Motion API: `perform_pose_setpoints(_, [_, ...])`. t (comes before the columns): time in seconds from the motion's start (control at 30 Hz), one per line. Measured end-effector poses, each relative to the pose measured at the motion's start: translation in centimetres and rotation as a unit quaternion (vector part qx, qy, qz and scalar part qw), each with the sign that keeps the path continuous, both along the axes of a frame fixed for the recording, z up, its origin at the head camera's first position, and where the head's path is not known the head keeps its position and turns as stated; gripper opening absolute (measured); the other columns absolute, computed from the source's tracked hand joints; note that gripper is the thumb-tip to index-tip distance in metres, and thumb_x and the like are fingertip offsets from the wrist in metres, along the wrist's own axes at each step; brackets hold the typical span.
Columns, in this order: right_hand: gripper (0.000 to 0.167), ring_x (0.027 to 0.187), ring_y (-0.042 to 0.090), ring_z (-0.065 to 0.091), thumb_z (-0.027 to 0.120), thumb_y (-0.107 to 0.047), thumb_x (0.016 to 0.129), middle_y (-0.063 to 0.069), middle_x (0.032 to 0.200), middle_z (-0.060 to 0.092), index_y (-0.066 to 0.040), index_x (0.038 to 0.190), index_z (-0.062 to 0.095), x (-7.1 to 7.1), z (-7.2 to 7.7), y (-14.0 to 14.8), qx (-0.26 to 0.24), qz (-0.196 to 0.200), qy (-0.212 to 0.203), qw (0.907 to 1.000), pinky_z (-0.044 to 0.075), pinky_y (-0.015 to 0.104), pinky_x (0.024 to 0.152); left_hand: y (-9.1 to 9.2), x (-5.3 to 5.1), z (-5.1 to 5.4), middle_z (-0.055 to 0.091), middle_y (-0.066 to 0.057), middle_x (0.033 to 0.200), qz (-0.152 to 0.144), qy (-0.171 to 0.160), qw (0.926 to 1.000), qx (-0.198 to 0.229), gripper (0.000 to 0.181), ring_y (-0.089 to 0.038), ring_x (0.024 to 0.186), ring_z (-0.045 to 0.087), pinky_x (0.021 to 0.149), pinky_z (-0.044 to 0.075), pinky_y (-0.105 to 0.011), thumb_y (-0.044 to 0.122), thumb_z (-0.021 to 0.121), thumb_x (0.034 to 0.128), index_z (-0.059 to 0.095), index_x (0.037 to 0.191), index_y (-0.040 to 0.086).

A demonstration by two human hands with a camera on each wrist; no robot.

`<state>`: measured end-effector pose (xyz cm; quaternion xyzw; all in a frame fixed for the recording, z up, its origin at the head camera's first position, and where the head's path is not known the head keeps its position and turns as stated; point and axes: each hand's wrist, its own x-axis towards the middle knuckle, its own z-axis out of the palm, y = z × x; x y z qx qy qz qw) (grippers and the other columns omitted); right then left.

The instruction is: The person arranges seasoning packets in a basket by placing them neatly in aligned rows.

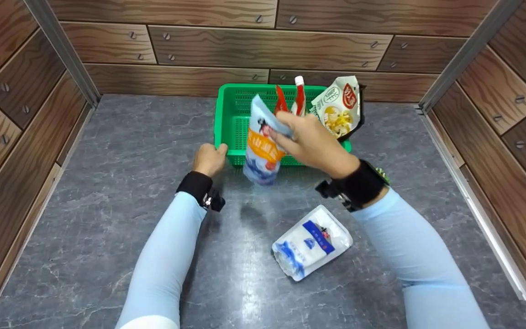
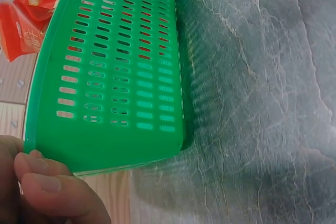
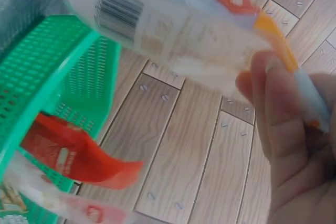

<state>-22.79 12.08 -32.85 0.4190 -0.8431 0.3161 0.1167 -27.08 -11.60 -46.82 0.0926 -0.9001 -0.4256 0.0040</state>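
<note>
My right hand (image 1: 313, 142) pinches the upper part of a light blue pouch with an orange band (image 1: 263, 148), held up in front of the green basket (image 1: 218, 114). In the right wrist view the pouch (image 3: 178, 35) shows a barcode on its base and looks blurred. With thumb and curled fingers, my left hand (image 1: 209, 159) grips the basket's near left corner; the left wrist view shows those fingers (image 2: 58, 187) at the rim. A white and blue pouch (image 1: 313, 242) lies flat on the grey surface, nearer to me.
Inside the basket stand a red packet (image 1: 281, 98), a white-capped red and white container (image 1: 299, 96) and a cream food bag (image 1: 338, 107) leaning over the right side. Wood-patterned panels (image 1: 263, 45) enclose the back and sides. A small green item (image 1: 381, 174) shows partly behind my right wrist.
</note>
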Motion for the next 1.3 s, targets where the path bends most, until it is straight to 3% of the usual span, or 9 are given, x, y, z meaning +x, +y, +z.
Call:
perform_pose_setpoints(0.1, [0.019,0.044,0.009,0.043,0.057,-0.018,0.098,0.001,0.063,0.052,-0.007,0.083,0.052,-0.6,0.7,-1.3,-0.015,-0.038,0.008,0.9991,0.034,0.023,0.039,-0.1,0.0,0.0,0.043,-0.006,0.065,0.001,0.001,1.0,-0.004,0.044,-0.023,0.063,0.044,0.066,0.041,-0.035,0.03,0.043,0.0977,0.037,0.057,0.014])
perform_pose_setpoints(0.3, [0.022,0.047,0.012,0.038,0.057,-0.015,0.096,0.001,0.059,0.034,-0.007,0.077,0.048,-2.1,1.4,-3.5,-0.04,-0.127,0.019,0.9909,0.031,0.024,0.042,-0.1,0.0,0.1,0.038,-0.003,0.063,-0.002,0.004,1.0,-0.004,0.045,-0.022,0.061,0.041,0.064,0.039,-0.034,0.03,0.043,0.0986,0.035,0.057,0.015])
perform_pose_setpoints(0.53, [0.011,0.065,0.016,0.055,0.055,-0.011,0.095,0.006,0.076,0.058,-0.007,0.085,0.051,-4.3,1.5,-5.0,-0.017,-0.203,-0.003,0.9791,0.041,0.027,0.054,-0.1,-0.1,-0.4,0.032,-0.001,0.058,0.001,0.013,0.9999,-0.002,0.047,-0.02,0.057,0.037,0.06,0.035,-0.031,0.028,0.044,0.0991,0.034,0.055,0.014])
perform_pose_setpoints(0.7, [0.009,0.071,0.014,0.059,0.054,-0.015,0.096,0.005,0.089,0.065,-0.009,0.098,0.06,-5.9,1.7,-5.8,-0.006,-0.247,-0.052,0.9676,0.045,0.025,0.057,-0.1,0.0,-0.2,0.031,-0.001,0.058,-0.005,0.021,0.9998,-0.004,0.048,-0.021,0.057,0.036,0.059,0.035,-0.032,0.027,0.044,0.0989,0.033,0.054,0.015])
perform_pose_setpoints(0.83, [0.022,0.079,0.014,0.063,0.054,-0.021,0.097,0.007,0.102,0.067,-0.01,0.114,0.062,-7.0,1.7,-6.4,-0.008,-0.263,-0.135,0.9554,0.05,0.021,0.057,-0.3,0.1,-0.1,0.033,-0.002,0.058,-0.005,0.022,0.9997,-0.009,0.048,-0.022,0.058,0.038,0.061,0.037,-0.033,0.028,0.044,0.0985,0.033,0.054,0.015])
perform_pose_setpoints(1.0, [0.031,0.095,0.019,0.065,0.05,-0.018,0.099,0.011,0.116,0.062,-0.01,0.129,0.054,-7.4,1.7,-6.7,-0.038,-0.243,-0.277,0.9288,0.056,0.026,0.063,-0.4,0.2,-0.2,0.034,-0.002,0.059,0.001,0.022,0.9997,-0.01,0.048,-0.022,0.058,0.039,0.061,0.038,-0.034,0.028,0.044,0.0985,0.033,0.054,0.015])
perform_pose_setpoints(1.1, [0.037,0.104,0.024,0.062,0.048,-0.014,0.1,0.014,0.123,0.057,-0.009,0.136,0.049,-7.5,1.7,-6.9,-0.06,-0.228,-0.34,0.9102,0.056,0.028,0.07,-0.4,0.2,-0.1,0.032,-0.002,0.058,0.0,0.025,0.9997,-0.008,0.048,-0.022,0.058,0.038,0.06,0.037,-0.033,0.028,0.045,0.0985,0.033,0.054,0.015])
perform_pose_setpoints(1.17, [0.037,0.105,0.025,0.061,0.049,-0.013,0.1,0.015,0.124,0.056,-0.008,0.137,0.048,-7.6,1.6,-7.1,-0.057,-0.226,-0.356,0.905,0.056,0.029,0.072,-0.4,0.2,-0.1,0.029,-0.001,0.057,-0.002,0.025,0.9997,-0.004,0.048,-0.021,0.056,0.036,0.059,0.035,-0.033,0.028,0.044,0.0987,0.033,0.054,0.015])
perform_pose_setpoints(1.3, [0.032,0.096,0.022,0.064,0.05,-0.014,0.099,0.014,0.117,0.059,-0.008,0.131,0.054,-7.9,0.9,-7.2,-0.007,-0.242,-0.334,0.9111,0.056,0.028,0.069,-0.1,0.1,-0.2,0.027,0.001,0.056,-0.003,0.021,0.9998,-0.001,0.049,-0.02,0.054,0.034,0.057,0.034,-0.032,0.029,0.043,0.099,0.033,0.054,0.015])
